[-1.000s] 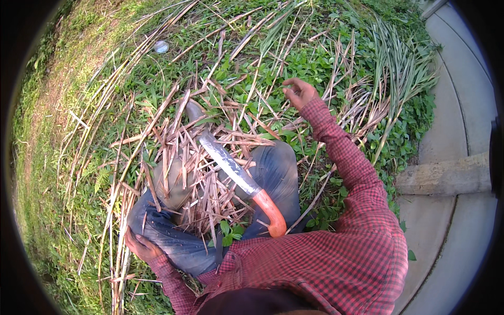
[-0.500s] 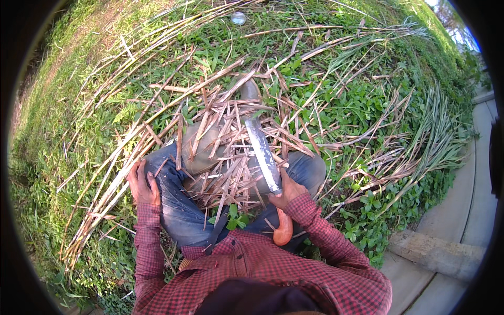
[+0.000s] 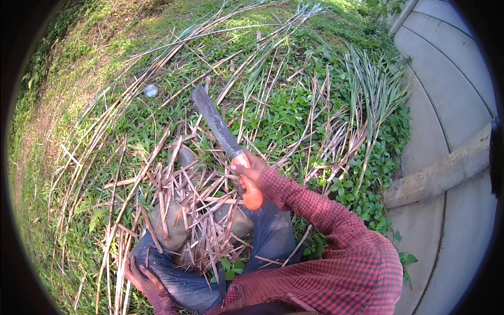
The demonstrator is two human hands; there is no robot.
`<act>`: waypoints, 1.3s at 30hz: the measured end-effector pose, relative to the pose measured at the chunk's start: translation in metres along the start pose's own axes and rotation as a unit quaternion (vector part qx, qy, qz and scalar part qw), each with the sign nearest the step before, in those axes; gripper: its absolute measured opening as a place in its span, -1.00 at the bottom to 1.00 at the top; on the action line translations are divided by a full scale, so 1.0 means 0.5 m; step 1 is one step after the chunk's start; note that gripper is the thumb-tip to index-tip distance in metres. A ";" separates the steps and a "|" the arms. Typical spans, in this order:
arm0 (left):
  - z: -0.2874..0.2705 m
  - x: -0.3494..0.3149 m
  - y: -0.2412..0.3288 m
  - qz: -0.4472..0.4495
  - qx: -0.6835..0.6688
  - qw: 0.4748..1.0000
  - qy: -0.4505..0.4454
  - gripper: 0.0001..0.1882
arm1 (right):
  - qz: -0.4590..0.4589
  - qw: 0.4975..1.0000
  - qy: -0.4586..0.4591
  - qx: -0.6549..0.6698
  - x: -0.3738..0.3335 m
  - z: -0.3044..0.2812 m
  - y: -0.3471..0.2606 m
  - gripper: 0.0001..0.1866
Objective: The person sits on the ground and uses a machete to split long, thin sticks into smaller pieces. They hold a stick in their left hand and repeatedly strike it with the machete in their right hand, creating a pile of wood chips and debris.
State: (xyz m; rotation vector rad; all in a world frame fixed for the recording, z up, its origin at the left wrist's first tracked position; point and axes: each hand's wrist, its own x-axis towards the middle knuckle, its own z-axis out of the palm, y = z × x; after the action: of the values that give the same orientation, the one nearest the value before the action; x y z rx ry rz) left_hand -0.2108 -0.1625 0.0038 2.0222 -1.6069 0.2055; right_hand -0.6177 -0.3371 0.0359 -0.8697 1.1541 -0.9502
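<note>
My right hand (image 3: 252, 169) is wrapped round the orange handle of a machete (image 3: 218, 123). The long blade is raised and slants up and left over the grass. My left hand (image 3: 142, 275) lies against my left knee, fingers stretched out, beside a bundle of long dry stalks (image 3: 122, 257). A heap of short, split pieces of dry stalk (image 3: 197, 210) covers my lap and boots, between my legs in blue trousers (image 3: 275, 231).
More long stalks (image 3: 97, 136) lie along the left. Stalks with green, grassy leaves (image 3: 375, 86) lie at the right. A small clear container (image 3: 150, 90) sits in the grass. A wooden beam (image 3: 438, 173) crosses pale concrete slabs (image 3: 446, 84) on the right.
My right hand has lifted the machete from above my right thigh, up and forward, its blade now pointing up-left. The view has turned to the right. My left hand stays by the left knee.
</note>
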 end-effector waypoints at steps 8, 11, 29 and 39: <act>0.003 0.004 -0.007 0.008 -0.005 1.000 -0.012 -0.67 | 0.007 0.989 0.064 -0.136 0.337 -0.039 0.081 -0.59; -0.021 -0.004 0.005 -0.004 -0.008 1.000 -0.020 -0.66 | 0.069 0.996 -0.002 -0.051 0.429 0.028 0.042 -0.66; 0.004 0.023 0.006 -0.034 -0.018 0.999 -0.026 -0.67 | 0.021 0.998 0.031 -0.056 0.733 0.054 0.151 -0.65; 0.005 0.021 0.010 -0.015 -0.027 1.000 0.001 -0.68 | -0.020 0.997 -0.034 0.064 0.691 0.062 0.109 -0.61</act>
State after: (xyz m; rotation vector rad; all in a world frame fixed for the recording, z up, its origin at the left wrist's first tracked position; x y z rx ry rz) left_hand -0.2130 -0.1734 0.0077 2.0022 -1.5639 0.1517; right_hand -0.5323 -0.6368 -0.1256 -0.8181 1.0087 -1.0094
